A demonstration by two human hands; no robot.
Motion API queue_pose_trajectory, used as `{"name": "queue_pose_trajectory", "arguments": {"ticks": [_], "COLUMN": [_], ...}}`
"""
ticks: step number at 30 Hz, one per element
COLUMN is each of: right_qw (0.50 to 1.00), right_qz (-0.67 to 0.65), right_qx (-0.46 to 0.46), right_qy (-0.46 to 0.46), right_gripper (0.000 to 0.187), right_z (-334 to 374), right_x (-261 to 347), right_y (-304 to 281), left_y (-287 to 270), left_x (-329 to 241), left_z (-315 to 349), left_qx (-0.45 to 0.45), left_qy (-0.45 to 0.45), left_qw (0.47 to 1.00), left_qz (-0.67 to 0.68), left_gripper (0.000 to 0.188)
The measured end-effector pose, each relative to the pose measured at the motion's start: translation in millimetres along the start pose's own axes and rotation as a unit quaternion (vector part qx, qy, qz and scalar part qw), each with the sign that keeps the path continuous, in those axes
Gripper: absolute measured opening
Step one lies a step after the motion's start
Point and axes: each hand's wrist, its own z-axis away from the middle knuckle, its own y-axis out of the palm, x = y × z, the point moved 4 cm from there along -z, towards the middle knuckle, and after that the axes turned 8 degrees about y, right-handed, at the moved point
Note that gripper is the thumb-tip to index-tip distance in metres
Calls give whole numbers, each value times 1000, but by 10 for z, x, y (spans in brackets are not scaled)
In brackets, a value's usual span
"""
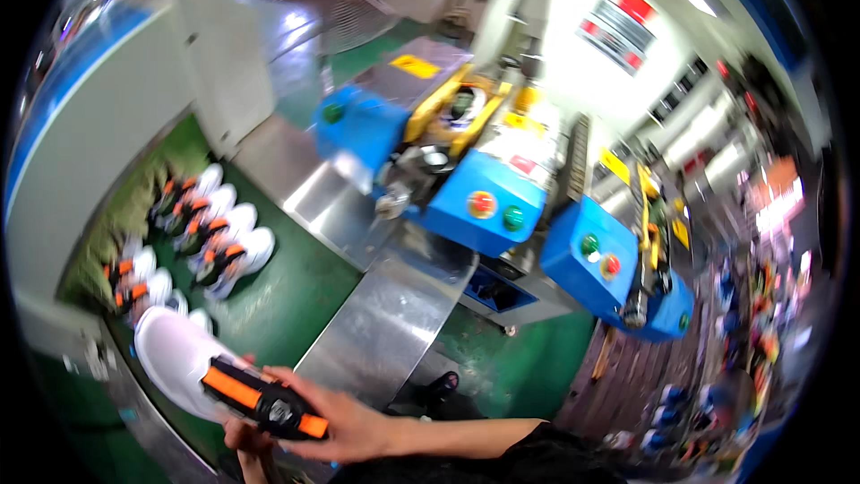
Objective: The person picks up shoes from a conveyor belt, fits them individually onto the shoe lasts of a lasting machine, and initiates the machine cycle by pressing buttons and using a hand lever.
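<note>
A sports shoe (179, 363) with a thick white sole and a black and orange part is held up at the lower left, tilted. My right hand (349, 421) reaches in from the right and is wrapped round its black and orange end. Just below, my left hand (246, 437) grips the same shoe from underneath, its fingers partly hidden by it. Beyond my hands, several similar white, orange and black shoes (215, 242) stand in rows on a green surface (296, 291).
A bare metal plate (385, 305) borders the green surface. Behind it stand machines with blue control boxes (488, 202) bearing red and green buttons, and another blue box (591, 251) to the right. A white panel (116, 125) rises at left. Racked shoes (667, 412) appear at lower right.
</note>
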Motion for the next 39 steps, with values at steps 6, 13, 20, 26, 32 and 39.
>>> {"name": "queue_pose_trajectory", "arguments": {"ticks": [6,13,20,26,32,39], "right_qw": [993,925,919,870,809,802], "right_qz": [-7,-134,-88,7,-129,-281], "right_qx": [-103,-339,-371,-456,-518,-439], "right_qy": [56,109,97,186,245,293], "right_gripper": [74,59,57,54,66,29], "right_z": [1089,1980,1326,1042,786,-894], "right_x": [-323,-625,277,-29,33,397], "right_y": [-1347,-2438,-3016,-3378,-3571,-4815], "left_y": [1218,1693,2400,2629,3033,893], "left_x": [1273,2170,3244,4299,3070,1690], "left_z": [-123,-1214,-4814,-5682,-5926,-4417], "left_qx": [10,-3,232,330,266,10], "left_qy": [-47,25,159,126,-244,33], "left_qw": [990,950,719,695,891,999], "left_qz": [-132,-312,-635,-626,-276,-39], "left_gripper": [68,62,91,61,45,65]}}
